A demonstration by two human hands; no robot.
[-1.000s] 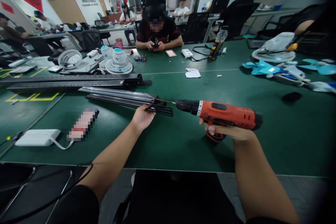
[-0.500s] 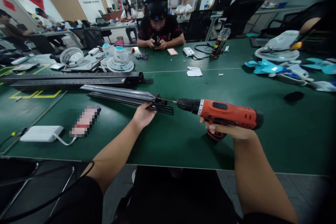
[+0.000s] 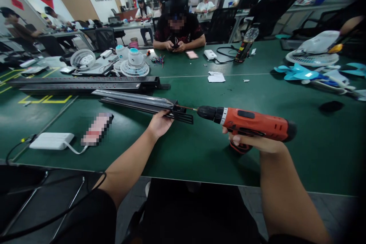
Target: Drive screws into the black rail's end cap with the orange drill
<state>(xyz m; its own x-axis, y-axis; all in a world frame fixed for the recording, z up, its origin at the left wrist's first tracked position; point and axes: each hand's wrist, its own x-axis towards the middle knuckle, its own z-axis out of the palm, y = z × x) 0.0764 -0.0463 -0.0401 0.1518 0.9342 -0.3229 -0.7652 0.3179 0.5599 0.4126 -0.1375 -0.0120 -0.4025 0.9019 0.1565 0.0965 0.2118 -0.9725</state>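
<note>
My right hand [image 3: 243, 140] is wrapped round the grip of an orange and black cordless drill [image 3: 257, 123], whose nose points left. A long thin bit [image 3: 187, 108] runs from the chuck to the end of a long dark metal rail [image 3: 134, 103]. The exact contact of the bit's tip is too small to make out. My left hand [image 3: 161, 124] is closed on the rail near that end, with the thumb along its side and the other fingers mostly hidden below. Clear wrap or a pale strip covers the rail's upper face.
More dark rails [image 3: 85, 85] lie behind on the green table [image 3: 200, 152]. White fan parts [image 3: 135, 63] stand beyond them, and blue fan blades [image 3: 297, 72] lie to the right. At left are a phone [image 3: 97, 129] and a white power bank [image 3: 52, 141]. A person [image 3: 177, 26] sits opposite.
The whole view has shifted slightly, so things appear a little further right. Both hands keep their holds, and the drill stays lined up with the rail's end.
</note>
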